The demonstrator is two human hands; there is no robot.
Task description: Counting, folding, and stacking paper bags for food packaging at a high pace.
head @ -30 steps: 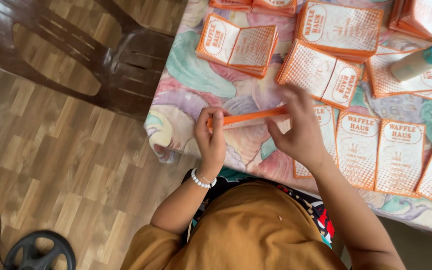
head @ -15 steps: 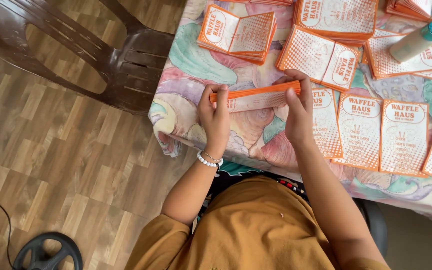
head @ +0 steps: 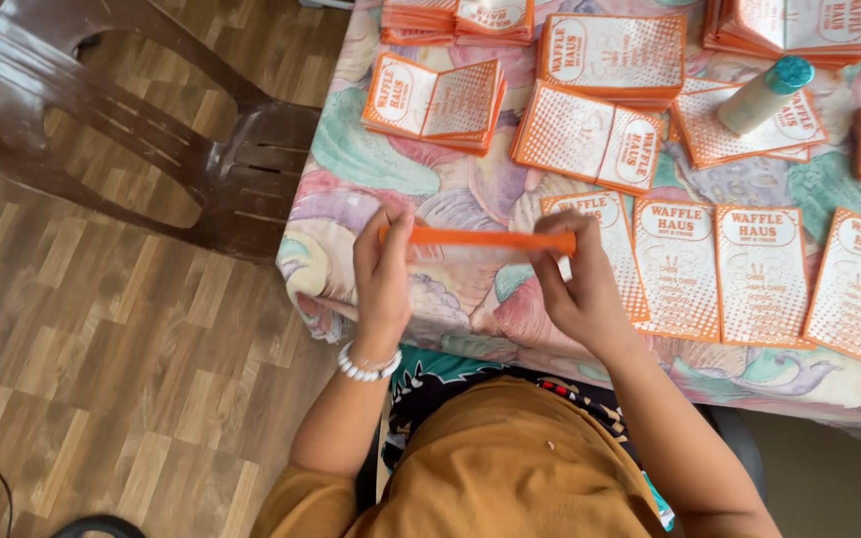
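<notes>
Place: I sit in a home room.
Signs: floral tablecloth [head: 371, 159] across the top, brown plastic chair [head: 151, 130] upper left, wood-look floor [head: 82, 379] at left.

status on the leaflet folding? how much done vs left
Done, it seems: folded orange leaflets in stacks along the far side of the table. In hand: one orange leaflet held edge-on between the left hand and right hand. Left: a row of flat leaflets lies unfolded beside the right hand. A bottle rests on some sheets.

Brown plastic chair [head: 151, 130] on seemingly wooden plank floor [head: 102, 399].
</notes>
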